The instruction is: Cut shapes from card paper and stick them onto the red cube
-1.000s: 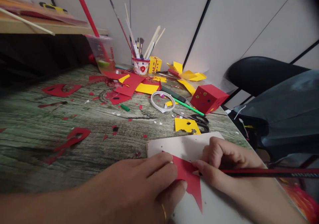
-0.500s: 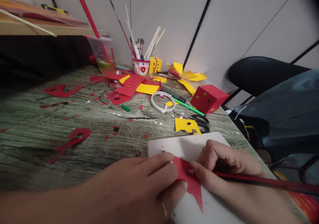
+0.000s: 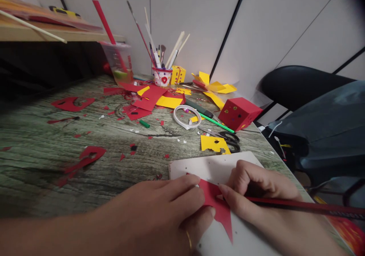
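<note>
On the white board (image 3: 214, 236), my left hand (image 3: 171, 210), unclenched, rests fingers on red paper (image 3: 211, 192); at the board's right, my right hand (image 3: 252, 187) grasps a pencil (image 3: 299, 206).

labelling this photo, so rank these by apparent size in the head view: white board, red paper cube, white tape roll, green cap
White board, partly covered
Red paper cube
White tape roll
Green cap
</note>
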`<state>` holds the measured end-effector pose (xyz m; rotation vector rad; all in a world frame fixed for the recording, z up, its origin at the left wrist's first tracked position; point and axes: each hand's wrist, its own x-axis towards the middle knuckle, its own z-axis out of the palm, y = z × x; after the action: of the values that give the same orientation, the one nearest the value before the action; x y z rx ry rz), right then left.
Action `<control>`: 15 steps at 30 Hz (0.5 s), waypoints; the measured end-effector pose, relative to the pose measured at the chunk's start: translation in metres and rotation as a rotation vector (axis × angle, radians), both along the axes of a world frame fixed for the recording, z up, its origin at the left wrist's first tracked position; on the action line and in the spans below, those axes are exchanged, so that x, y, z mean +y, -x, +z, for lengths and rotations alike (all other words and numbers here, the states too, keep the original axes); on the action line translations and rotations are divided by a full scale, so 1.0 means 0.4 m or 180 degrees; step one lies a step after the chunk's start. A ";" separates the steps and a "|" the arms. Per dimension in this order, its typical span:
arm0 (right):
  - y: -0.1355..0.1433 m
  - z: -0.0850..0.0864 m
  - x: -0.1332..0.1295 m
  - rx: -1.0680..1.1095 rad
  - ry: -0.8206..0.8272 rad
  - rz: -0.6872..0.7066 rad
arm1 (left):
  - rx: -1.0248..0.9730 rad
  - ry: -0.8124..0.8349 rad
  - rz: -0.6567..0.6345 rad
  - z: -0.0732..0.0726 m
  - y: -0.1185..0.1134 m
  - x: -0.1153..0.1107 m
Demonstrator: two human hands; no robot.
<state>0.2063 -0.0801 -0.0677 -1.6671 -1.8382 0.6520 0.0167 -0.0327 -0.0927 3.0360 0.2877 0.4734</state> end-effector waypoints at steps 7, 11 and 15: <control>-0.002 0.001 -0.009 0.0167 0.0114 0.0031 | 0.0012 0.0008 -0.0010 0.001 0.000 -0.002; -0.011 0.002 -0.005 0.0787 0.0201 -0.0195 | 0.0031 -0.0050 -0.0004 0.006 0.001 -0.001; -0.015 0.006 0.002 0.1251 -0.0305 -0.0703 | -0.0265 -0.0155 0.0098 -0.001 0.003 -0.004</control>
<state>0.2124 -0.0792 -0.0653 -1.5236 -1.3665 0.7239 0.0157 -0.0341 -0.0930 3.0526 0.3234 0.6161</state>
